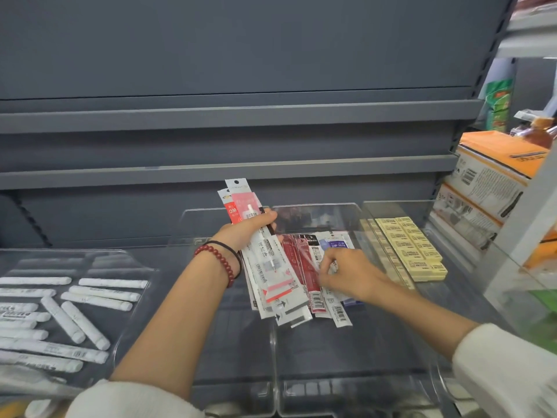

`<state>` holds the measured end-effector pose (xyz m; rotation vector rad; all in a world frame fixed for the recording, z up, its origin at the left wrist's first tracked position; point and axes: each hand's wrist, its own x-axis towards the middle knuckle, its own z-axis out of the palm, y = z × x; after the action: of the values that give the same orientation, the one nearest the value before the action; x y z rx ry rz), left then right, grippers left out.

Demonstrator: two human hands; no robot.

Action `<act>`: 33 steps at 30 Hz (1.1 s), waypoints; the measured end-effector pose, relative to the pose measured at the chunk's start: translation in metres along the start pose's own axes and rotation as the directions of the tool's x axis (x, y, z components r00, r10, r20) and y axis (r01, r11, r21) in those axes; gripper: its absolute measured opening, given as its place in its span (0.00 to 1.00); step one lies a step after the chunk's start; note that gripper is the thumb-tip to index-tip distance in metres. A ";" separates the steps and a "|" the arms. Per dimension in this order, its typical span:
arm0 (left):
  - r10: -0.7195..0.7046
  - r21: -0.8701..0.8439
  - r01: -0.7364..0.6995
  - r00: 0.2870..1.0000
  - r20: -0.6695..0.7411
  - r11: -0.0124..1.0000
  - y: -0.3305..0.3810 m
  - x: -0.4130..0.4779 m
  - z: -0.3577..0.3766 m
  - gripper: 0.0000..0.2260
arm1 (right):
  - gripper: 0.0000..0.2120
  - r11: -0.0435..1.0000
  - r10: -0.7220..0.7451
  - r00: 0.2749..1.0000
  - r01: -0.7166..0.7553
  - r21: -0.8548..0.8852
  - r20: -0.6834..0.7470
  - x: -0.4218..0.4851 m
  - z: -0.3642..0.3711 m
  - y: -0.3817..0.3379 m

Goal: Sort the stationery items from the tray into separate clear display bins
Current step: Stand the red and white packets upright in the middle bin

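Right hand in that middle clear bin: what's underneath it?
Under the right hand lie flat pen-refill packets: red ones, white barcoded ones, a purple-labelled packet at the far side. The hand covers their middles; whether its fingers pinch one cannot be told.

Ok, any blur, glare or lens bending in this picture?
Head view: the wide lens bows the shelf edges; the right hand is motion-smeared, the left hand holding packets sharper; the clear bin walls show faint reflections, no hard glare; lighting is flat, corners soft.
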<state>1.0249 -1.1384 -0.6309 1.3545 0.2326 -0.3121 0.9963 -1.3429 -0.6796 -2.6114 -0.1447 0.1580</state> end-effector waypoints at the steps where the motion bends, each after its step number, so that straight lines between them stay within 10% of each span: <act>1: -0.005 0.004 0.005 1.000 -0.008 1.000 0.000 0.000 0.000 0.06 | 0.03 1.000 -0.009 0.999 0.008 0.021 0.031 0.000 0.003 0.002; 11: -0.043 0.045 0.046 0.997 -0.057 0.998 -0.001 0.001 0.006 0.19 | 0.11 0.807 -0.103 0.995 0.083 0.585 0.000 -0.016 -0.019 -0.017; 33: -0.064 0.137 0.058 0.997 0.040 0.989 -0.004 -0.004 0.028 0.14 | 0.13 0.645 0.031 0.996 -0.086 0.759 0.087 -0.018 -0.024 -0.025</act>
<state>1.0197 -1.1662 -0.6276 1.4748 0.2192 -0.4154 0.9805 -1.3351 -0.6445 -1.7475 -0.0024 0.2632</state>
